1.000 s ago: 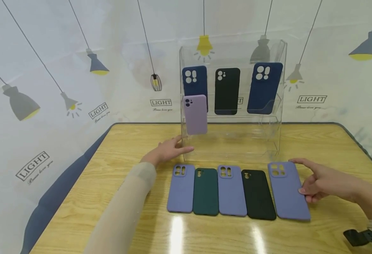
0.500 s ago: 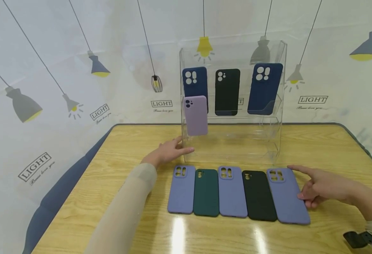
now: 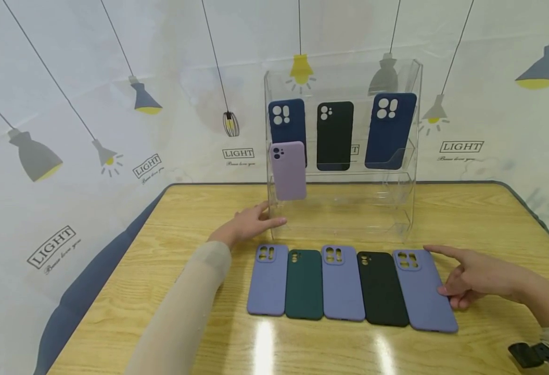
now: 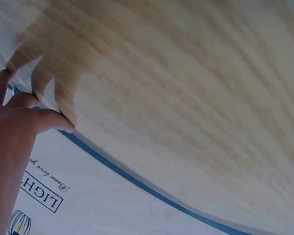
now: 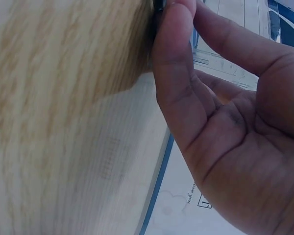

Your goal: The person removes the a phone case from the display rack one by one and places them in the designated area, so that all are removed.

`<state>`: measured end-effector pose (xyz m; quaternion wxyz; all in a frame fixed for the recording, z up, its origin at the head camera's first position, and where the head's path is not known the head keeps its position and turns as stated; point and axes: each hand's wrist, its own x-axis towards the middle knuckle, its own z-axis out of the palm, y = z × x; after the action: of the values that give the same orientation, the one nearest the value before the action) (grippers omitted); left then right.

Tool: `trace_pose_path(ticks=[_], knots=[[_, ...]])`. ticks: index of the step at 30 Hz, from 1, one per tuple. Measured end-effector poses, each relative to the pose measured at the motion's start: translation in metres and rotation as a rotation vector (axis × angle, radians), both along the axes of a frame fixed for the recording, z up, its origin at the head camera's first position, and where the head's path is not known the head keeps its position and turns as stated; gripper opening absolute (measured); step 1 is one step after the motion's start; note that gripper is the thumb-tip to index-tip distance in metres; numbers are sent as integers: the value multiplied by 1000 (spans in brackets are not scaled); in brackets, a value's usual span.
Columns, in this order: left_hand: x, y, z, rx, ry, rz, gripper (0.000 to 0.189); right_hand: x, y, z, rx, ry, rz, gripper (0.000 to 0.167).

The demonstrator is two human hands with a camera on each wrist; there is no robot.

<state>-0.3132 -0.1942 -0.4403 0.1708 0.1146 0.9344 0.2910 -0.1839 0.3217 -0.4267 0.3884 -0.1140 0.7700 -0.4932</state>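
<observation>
At the clear display stand (image 3: pixel 340 221), my left hand (image 3: pixel 243 224) rests by its lower left corner, thumb reaching across the front. In the left wrist view the spread fingers (image 4: pixel 56 119) touch down at the table with their shadows. My right hand (image 3: pixel 477 273) touches the rightmost periwinkle phone case (image 3: pixel 426 291), which lies flat. The extended index finger meets its top right corner and the thumb its right edge. The right wrist view shows the bent fingers (image 5: pixel 174 63) close to the table, the case mostly hidden. Left of it lies a black phone case (image 3: pixel 383 289).
The row continues left with a periwinkle case (image 3: pixel 343 289), a dark green case (image 3: pixel 304 286) and another periwinkle case (image 3: pixel 267 286). On the stand are a lilac case (image 3: pixel 289 174), two navy cases (image 3: pixel 391 135) and a black case (image 3: pixel 335 135). A printed wall covering (image 3: pixel 185 78) hangs behind.
The right hand has slid the rightmost periwinkle case slightly toward me, mostly in the first half second. The left hand stays at the stand.
</observation>
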Motion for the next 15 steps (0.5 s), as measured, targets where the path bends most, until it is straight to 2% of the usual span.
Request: trace_pose_path(ticks=[8, 15], knots=[[1, 0, 0, 1, -11, 6, 118, 0, -1, -1, 2, 3, -10, 102], [2, 0, 2, 24, -26, 9, 108, -2, -2, 4, 25, -4, -25, 100]])
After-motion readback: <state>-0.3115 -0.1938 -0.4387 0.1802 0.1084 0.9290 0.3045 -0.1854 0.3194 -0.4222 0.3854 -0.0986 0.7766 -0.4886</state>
